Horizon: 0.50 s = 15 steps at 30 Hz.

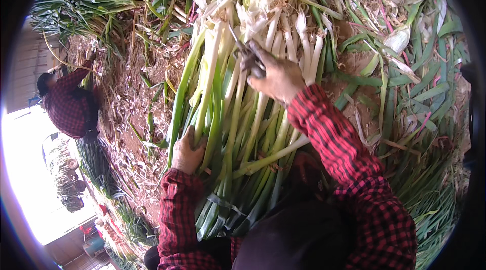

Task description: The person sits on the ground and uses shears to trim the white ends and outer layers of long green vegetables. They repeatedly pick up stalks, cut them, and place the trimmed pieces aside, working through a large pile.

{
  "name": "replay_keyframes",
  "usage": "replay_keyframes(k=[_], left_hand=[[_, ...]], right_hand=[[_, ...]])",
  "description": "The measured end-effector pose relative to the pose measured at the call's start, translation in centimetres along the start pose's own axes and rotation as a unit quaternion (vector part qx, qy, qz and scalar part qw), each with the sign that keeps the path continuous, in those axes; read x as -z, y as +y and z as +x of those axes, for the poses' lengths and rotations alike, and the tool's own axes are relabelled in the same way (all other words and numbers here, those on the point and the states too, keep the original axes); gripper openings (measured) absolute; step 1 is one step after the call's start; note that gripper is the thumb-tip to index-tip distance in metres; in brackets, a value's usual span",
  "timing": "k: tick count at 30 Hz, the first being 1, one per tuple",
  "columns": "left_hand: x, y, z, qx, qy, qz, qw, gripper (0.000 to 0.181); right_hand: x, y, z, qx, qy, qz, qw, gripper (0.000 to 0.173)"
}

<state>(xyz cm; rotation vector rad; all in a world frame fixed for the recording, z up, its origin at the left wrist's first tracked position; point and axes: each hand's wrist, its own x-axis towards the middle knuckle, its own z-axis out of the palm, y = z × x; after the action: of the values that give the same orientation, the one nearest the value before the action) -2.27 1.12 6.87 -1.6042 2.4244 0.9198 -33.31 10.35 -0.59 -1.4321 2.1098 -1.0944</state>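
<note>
A pile of long green onions lies before me, white root ends away from me and green leaves towards my lap. My left hand, at the left side of the pile, is closed around the green part of an onion stalk. Over the white stems, my right hand grips a small knife, its thin blade pointing up and left. The knife's handle is partly hidden by my fingers. Loose pale skins and roots lie at the far end of the stalks.
Cut leaves and peelings litter the ground at the right. More green onions are heaped at the upper left and lower right. Another person in a checked shirt bends at the far left, near a bright opening and a loaded vehicle.
</note>
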Motion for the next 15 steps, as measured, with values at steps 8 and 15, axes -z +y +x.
replay_keyframes(k=[8, 15], left_hand=[[1.6, 3.2, -1.8, -0.027, -0.064, 0.215, 0.974, 0.055], [3.0, 0.0, 9.7, 0.025, 0.101, 0.258, 0.961, 0.061]], right_hand=[[-1.5, -1.5, -2.9, 0.074, 0.039, 0.035, 0.996, 0.093], [-0.5, -1.1, -3.7, -0.042, -0.061, -0.096, 0.993, 0.085]])
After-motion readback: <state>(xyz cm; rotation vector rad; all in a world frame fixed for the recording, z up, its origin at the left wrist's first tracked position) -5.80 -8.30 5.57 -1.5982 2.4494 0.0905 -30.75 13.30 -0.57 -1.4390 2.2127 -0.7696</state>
